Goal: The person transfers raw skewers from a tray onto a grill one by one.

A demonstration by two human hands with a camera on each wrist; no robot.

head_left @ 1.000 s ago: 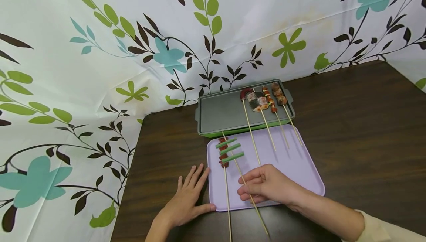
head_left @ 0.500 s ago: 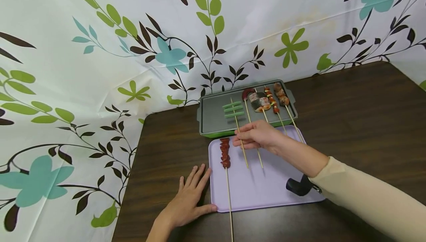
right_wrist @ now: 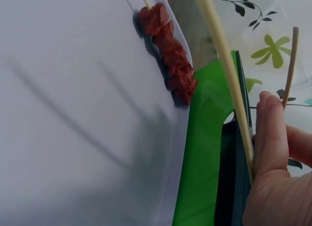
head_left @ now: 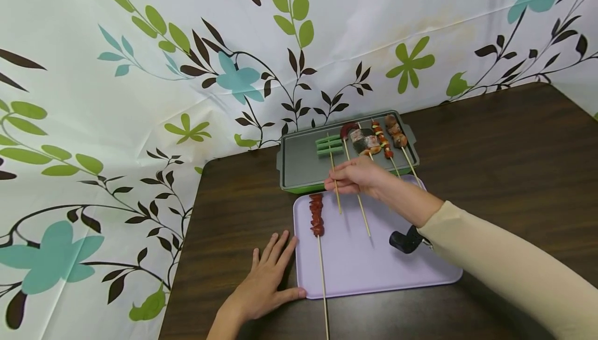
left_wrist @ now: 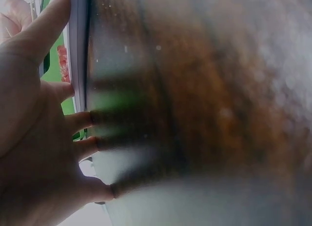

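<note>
My right hand [head_left: 358,176] pinches the stick of a skewer of green stalks [head_left: 329,145], whose top lies over the grey grill plate [head_left: 296,166]. Whether the stalks touch the plate is hard to tell. Flat on the table with fingers spread, my left hand [head_left: 263,277] has its thumb and fingertips at the left edge of the lilac tray [head_left: 374,277]. On that tray lies a skewer of red meat pieces [head_left: 316,215], also seen in the right wrist view as red meat [right_wrist: 170,52]. Beside the green stalks, a skewer with a dark red curled piece [head_left: 347,130] rests on the plate.
Farther right on the plate are a skewer of grey-and-pink chunks [head_left: 364,141], a thin red-and-yellow skewer [head_left: 383,140] and a brown meat skewer [head_left: 397,131]. Their sticks stick out over the tray. A leaf-patterned cloth [head_left: 355,28] hangs behind the dark wooden table [head_left: 490,174].
My right hand has carried the green stalk skewer from above the red meat skewer up and away, over the grill plate. The left hand stays in place.
</note>
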